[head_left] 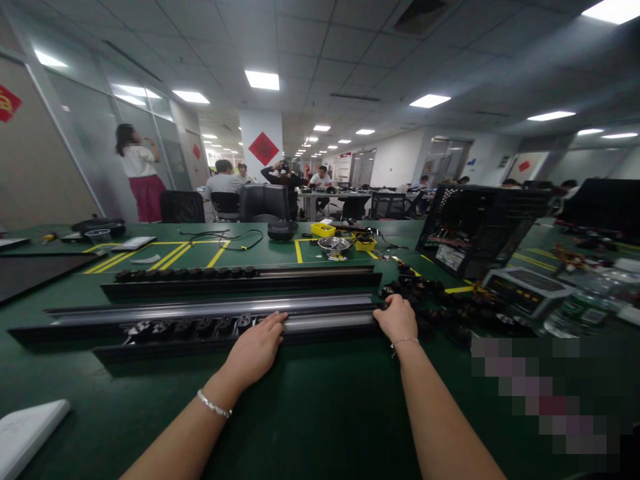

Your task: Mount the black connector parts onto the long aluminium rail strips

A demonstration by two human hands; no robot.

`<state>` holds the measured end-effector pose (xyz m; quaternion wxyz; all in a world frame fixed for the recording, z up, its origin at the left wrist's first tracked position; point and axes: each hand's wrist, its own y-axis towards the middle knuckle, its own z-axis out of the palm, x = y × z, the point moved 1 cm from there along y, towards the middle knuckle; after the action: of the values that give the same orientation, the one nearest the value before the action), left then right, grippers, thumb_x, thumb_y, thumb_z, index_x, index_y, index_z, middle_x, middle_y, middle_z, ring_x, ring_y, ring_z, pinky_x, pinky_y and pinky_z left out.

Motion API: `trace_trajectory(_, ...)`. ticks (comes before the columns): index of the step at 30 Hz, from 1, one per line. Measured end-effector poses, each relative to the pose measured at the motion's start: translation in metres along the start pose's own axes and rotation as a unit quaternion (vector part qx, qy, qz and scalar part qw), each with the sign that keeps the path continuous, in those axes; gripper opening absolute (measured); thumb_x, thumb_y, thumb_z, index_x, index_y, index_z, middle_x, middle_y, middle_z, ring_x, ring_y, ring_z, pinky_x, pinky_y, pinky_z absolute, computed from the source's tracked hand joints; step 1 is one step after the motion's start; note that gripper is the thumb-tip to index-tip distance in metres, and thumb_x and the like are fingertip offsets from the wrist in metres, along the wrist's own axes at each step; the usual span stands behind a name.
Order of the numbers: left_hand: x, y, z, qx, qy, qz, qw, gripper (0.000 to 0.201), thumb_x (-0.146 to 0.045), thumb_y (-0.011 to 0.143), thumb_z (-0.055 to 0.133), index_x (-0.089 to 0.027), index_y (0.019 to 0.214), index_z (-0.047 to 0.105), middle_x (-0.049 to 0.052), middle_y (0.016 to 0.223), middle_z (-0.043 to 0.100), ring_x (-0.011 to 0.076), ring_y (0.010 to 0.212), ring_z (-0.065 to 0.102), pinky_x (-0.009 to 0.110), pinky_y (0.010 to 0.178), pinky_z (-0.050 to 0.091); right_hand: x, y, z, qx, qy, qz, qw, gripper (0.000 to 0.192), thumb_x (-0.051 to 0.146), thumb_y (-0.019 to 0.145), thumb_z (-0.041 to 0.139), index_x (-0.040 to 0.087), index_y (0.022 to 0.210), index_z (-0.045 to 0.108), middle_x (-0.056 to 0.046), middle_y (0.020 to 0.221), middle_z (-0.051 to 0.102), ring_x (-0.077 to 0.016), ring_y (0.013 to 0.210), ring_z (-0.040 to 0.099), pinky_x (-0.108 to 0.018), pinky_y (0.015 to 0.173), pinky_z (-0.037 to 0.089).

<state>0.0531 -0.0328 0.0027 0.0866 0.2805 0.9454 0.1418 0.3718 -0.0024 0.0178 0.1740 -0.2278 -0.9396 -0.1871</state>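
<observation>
My left hand (257,347) lies with fingers stretched out over the nearest long black channel (325,325), beside a row of round black parts (204,327) set in its left half. The channel's bare metal floor shows to the right of those fingers. At the right end of the same channel, my right hand (397,319) has its fingers bent and closed; a bit of dark material shows at the fingertips, too small to name. Just behind lies a longer channel (210,308) with a shiny bare inside. A third channel (240,283), farther back, holds similar round black parts on its left.
Right of my hand is a heap of black parts with wires (425,297). Beyond stand an open computer case (480,227), a power supply box (527,291) and a plastic bottle (583,310). Behind are a metal bowl (334,246) and a yellow bin (323,230). Several people are farther off.
</observation>
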Motion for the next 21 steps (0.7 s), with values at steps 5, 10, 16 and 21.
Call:
trace_trajectory(5, 0.003, -0.001, 0.003, -0.013, -0.009, 0.000, 1.000, 0.026, -0.021, 0.086, 0.038, -0.018, 0.100, 0.060, 0.007, 0.135, 0.049, 0.0202, 0.126, 0.042, 0.040, 0.103, 0.040, -0.017, 0.006, -0.004, -0.012, -0.019, 0.047, 0.999, 0.035, 0.023, 0.069, 0.054, 0.016, 0.103, 0.056, -0.014, 0.102, 0.053, -0.0267, 0.099, 0.051, -0.035, 0.083, 0.040)
trace_trajectory(10, 0.004, -0.003, 0.001, -0.020, -0.025, 0.002, 0.999, 0.033, -0.023, 0.086, 0.039, -0.020, 0.115, 0.054, 0.006, 0.131, 0.053, 0.0186, 0.121, 0.048, 0.037, 0.103, 0.040, -0.030, 0.008, -0.005, 0.023, -0.038, 0.062, 0.997, 0.030, 0.019, 0.071, 0.046, 0.022, 0.096, 0.063, -0.014, 0.104, 0.052, -0.0294, 0.101, 0.050, -0.040, 0.078, 0.042)
trace_trajectory(16, 0.020, -0.006, -0.027, -0.156, -0.007, -0.055, 0.986, 0.035, -0.020, 0.084, 0.035, -0.018, 0.114, 0.054, 0.008, 0.114, 0.062, 0.0206, 0.110, 0.054, 0.039, 0.099, 0.040, -0.027, 0.004, -0.011, 0.041, -0.040, 0.054, 0.997, 0.037, 0.016, 0.072, 0.046, 0.021, 0.103, 0.065, -0.017, 0.110, 0.052, -0.0318, 0.102, 0.049, -0.043, 0.078, 0.042)
trace_trajectory(21, 0.058, -0.014, -0.050, -0.131, 0.029, -0.122, 0.983, 0.038, -0.017, 0.077, 0.037, -0.016, 0.109, 0.057, 0.008, 0.109, 0.064, 0.0219, 0.107, 0.054, 0.039, 0.098, 0.040, 0.014, -0.015, -0.013, -0.057, -0.009, -0.059, 0.997, 0.044, 0.014, 0.080, 0.037, 0.015, 0.120, 0.054, -0.016, 0.121, 0.050, -0.0281, 0.107, 0.047, -0.038, 0.087, 0.039)
